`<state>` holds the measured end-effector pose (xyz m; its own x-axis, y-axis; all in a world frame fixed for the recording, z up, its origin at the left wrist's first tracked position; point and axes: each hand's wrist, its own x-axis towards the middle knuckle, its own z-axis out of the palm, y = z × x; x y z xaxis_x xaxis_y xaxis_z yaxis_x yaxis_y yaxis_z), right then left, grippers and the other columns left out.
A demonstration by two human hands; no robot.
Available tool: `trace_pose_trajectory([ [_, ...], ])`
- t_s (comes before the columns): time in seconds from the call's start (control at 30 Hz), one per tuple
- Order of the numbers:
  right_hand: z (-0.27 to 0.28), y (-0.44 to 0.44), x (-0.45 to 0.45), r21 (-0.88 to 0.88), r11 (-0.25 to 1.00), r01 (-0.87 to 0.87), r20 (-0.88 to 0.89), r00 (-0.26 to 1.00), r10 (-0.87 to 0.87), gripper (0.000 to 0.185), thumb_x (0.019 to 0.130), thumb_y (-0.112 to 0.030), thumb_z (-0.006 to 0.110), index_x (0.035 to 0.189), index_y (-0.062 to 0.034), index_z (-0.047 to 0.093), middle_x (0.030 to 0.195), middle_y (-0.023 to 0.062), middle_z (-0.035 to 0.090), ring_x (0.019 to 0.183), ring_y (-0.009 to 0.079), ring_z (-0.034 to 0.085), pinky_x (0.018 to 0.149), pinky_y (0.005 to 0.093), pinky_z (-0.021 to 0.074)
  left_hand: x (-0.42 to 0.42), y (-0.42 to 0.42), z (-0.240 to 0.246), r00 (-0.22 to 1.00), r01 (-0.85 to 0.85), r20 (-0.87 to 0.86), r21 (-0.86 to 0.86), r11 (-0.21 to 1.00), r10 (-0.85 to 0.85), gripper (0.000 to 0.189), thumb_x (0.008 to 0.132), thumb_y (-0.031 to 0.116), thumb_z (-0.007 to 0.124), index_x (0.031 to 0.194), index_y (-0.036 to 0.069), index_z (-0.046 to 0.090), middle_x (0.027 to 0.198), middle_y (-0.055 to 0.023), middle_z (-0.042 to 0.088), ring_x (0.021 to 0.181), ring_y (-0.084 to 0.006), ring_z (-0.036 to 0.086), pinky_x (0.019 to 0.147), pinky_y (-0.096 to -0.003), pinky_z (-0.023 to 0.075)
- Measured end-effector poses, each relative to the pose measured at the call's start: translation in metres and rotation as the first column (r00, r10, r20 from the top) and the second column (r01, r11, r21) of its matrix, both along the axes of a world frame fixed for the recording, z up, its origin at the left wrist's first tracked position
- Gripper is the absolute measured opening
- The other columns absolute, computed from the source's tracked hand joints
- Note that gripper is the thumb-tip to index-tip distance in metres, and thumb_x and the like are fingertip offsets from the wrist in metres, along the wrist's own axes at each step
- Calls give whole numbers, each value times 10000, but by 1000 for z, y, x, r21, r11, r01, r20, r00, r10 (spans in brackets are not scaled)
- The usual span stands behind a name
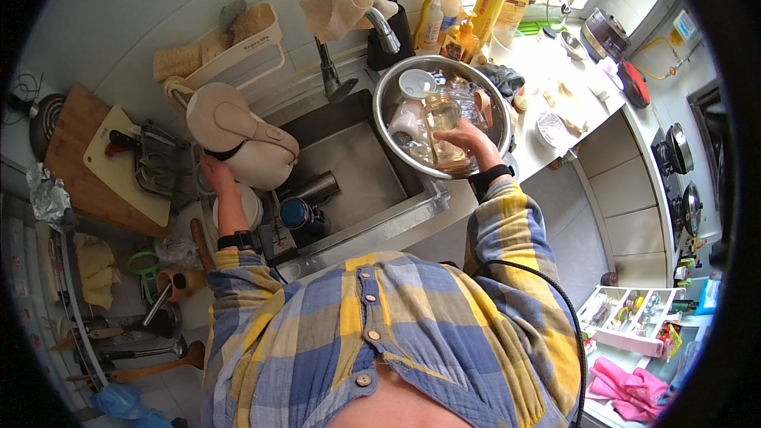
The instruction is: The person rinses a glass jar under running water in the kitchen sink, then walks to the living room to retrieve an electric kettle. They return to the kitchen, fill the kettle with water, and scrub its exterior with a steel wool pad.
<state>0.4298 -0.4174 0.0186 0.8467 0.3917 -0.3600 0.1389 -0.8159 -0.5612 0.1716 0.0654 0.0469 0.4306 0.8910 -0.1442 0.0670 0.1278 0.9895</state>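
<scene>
My right hand (469,141) grips a clear glass jar (445,131) that stands tilted in a round stainless steel basin (381,125). Around the jar in the basin are a white cup (417,83), a white plastic piece (408,119) and several clear items. On the left, my left hand (220,177) is against the near side of a cream kettle (261,160) with a beige lid and handle. Its fingers are partly hidden, and whether they hold the kettle or a glass cup beside it is unclear.
Below the faucet (333,80), the steel sink (362,160) holds a metal cylinder (321,187) and a dark-lidded bottle (295,214). Stacked white bowls (251,207) are left of it. Cutting boards (110,166) with a knife lean farther left. A knife block (389,35) stands behind the basin.
</scene>
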Motion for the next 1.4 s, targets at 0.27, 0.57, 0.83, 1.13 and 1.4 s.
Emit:
trace_pose_trajectory([
  [0.27, -55, 4, 33, -214, 971, -104, 72, 990, 121, 664, 796, -562, 687, 1044, 53, 702, 1043, 256, 700, 1058, 306, 676, 856, 384, 526, 0, -5, 3, 999, -41, 12, 39, 998, 41, 598, 1074, 415, 252, 1572, 100, 148, 1591, -175, 225, 1423, -345, 312, 1135, -458, 319],
  [0.57, -6, 5, 3, 134, 991, -17, -242, 969, 49, 681, 775, -536, 723, 1113, 53, 670, 1029, 194, 705, 913, 197, 699, 752, 334, 545, 2, -1, -4, 998, -60, 10, 23, 998, 60, 605, 1070, 434, 248, 1562, 88, 178, 1575, -175, 260, 1407, -339, 333, 1138, -455, 309],
  [0.83, 11, 19, 10, -135, 987, 89, -305, 944, -127, 767, 754, -552, 770, 1161, 78, 609, 1058, 194, 673, 870, 284, 704, 639, 394, 587, -1, -3, 1, 1000, -2, 14, 37, 999, 1, 601, 1070, 430, 261, 1566, 104, 169, 1585, -172, 232, 1415, -343, 320, 1125, -469, 322],
  [1.13, -2, 16, 6, -62, 997, 35, -141, 989, -43, 755, 757, -592, 741, 1132, 58, 658, 1015, 175, 702, 921, 268, 685, 734, 390, 553, 0, 1, -4, 1000, -3, -14, 51, 999, 3, 590, 1072, 429, 245, 1568, 118, 172, 1593, -171, 217, 1425, -353, 305, 1143, -471, 311],
  [1.4, 11, 22, 2, -220, 975, 37, -102, 993, -61, 767, 714, -633, 743, 1099, 29, 695, 1073, 229, 701, 993, 339, 689, 837, 384, 531, 0, -2, 0, 1000, 6, -4, 40, 999, -6, 583, 1076, 422, 228, 1572, 118, 178, 1588, -160, 250, 1421, -341, 319, 1147, -455, 309],
])
